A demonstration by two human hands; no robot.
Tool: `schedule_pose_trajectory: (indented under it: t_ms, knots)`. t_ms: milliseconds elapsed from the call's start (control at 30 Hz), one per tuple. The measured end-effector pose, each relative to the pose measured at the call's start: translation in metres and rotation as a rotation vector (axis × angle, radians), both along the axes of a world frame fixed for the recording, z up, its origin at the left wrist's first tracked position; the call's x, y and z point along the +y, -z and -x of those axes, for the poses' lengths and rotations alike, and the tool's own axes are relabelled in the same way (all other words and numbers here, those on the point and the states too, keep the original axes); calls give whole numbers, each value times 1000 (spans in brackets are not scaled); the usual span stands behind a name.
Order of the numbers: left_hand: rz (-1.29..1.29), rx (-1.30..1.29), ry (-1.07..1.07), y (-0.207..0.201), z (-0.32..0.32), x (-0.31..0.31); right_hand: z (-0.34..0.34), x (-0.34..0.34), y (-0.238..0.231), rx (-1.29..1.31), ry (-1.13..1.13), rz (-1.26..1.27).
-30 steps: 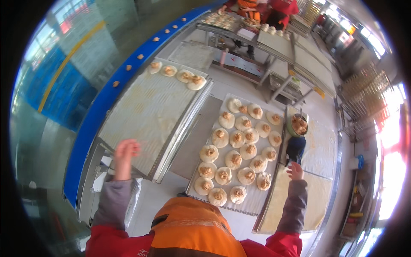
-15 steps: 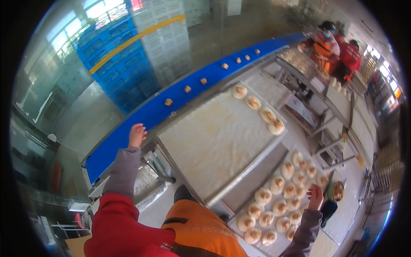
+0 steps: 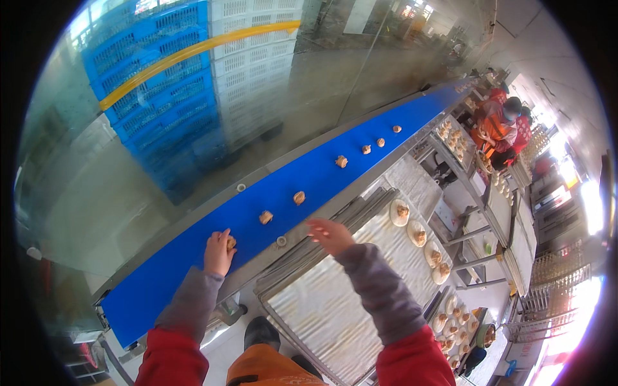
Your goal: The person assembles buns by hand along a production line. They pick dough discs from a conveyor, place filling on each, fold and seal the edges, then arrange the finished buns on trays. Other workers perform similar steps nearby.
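In the head view, the left hand (image 3: pixel 219 254) is over the near part of the blue belt (image 3: pixel 151 302). Its fingers are bent at a small brown lump (image 3: pixel 231 244) and they touch it. This lump lies on or just above the belt, at the thumb side of the hand; I cannot tell if the grip is fully closed on it.

The right hand (image 3: pixel 329 236) is a little blurred. It is open, with the fingers loosely bent and pointing to the left, and I see nothing held in it. It hangs near the metal edge (image 3: pixel 281 242) of the belt and the near side of a large tray (image 3: pixel 328 293).

Farther along the belt lie other lumps (image 3: pixel 266 218), at least six, in a loose row and apart from each other. On the far side of the large tray there are four pale dough rounds (image 3: pixel 417 234) with brown topping, also in a row.

At the lower right, a second tray carries many similar rounds (image 3: pixel 450 327), and beside it stands a green bowl (image 3: pixel 486 336) with brown filling. Behind the belt are tall stacks of blue crates (image 3: pixel 154 83) and white crates (image 3: pixel 254 67). At the upper right, co-workers (image 3: pixel 502 128) are at a table (image 3: pixel 472 182).
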State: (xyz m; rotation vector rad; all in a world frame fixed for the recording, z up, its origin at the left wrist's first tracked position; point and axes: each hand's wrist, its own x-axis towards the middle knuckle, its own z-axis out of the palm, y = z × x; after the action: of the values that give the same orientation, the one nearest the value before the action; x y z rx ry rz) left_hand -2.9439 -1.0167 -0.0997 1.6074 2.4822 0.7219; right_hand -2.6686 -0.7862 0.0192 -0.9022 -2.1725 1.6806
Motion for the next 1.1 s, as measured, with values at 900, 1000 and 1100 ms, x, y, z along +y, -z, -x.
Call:
schedule_pose_trajectory:
  t_ms: [900, 1000, 1100]
  knots:
    - [-22, -284, 116, -33, -33, 138, 33, 122, 96, -299, 256, -429]
    - [-22, -265, 138, -34, -35, 152, 24, 158, 107, -321, 325, -390]
    - [-22, -226, 140, -34, -34, 156, 19, 205, 111, -398, 436, -472]
